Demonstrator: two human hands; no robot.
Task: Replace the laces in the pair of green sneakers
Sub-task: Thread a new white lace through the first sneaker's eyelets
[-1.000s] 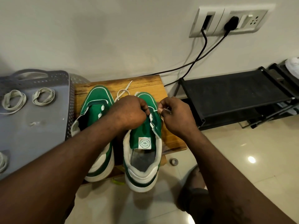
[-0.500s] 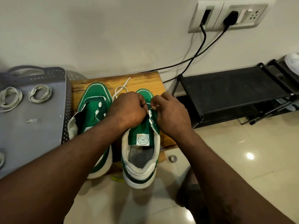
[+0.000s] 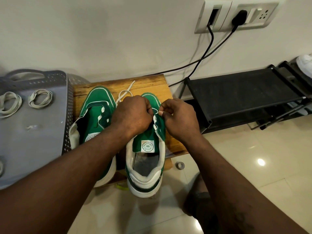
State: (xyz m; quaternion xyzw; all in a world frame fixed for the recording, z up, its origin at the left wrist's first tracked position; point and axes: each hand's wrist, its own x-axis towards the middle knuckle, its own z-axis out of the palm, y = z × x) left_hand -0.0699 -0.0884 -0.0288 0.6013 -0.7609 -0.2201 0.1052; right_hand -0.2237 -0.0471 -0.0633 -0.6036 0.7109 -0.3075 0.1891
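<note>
Two green sneakers with white soles stand side by side on a small wooden stool (image 3: pixel 148 83). The left sneaker (image 3: pixel 94 119) has no lace in its eyelets. My left hand (image 3: pixel 131 114) is curled over the front of the right sneaker (image 3: pixel 146 149), gripping its eyelet flap. My right hand (image 3: pixel 179 117) pinches the tip of a white lace (image 3: pixel 125 93) at the shoe's right eyelet row. The lace's free part trails over the stool behind my left hand.
A grey perforated basket lid (image 3: pixel 33 132) at the left carries two coiled laces (image 3: pixel 40 98). A black shoe rack (image 3: pixel 244 95) stands at the right, with a white shoe at its far end. Two black cables (image 3: pixel 202 58) hang from wall sockets. A small tape roll (image 3: pixel 179 165) lies on the tiled floor.
My right hand went in to the right eyelet flap, then drew back a little to the right with the lace tip pinched. My left hand stayed on the shoe.
</note>
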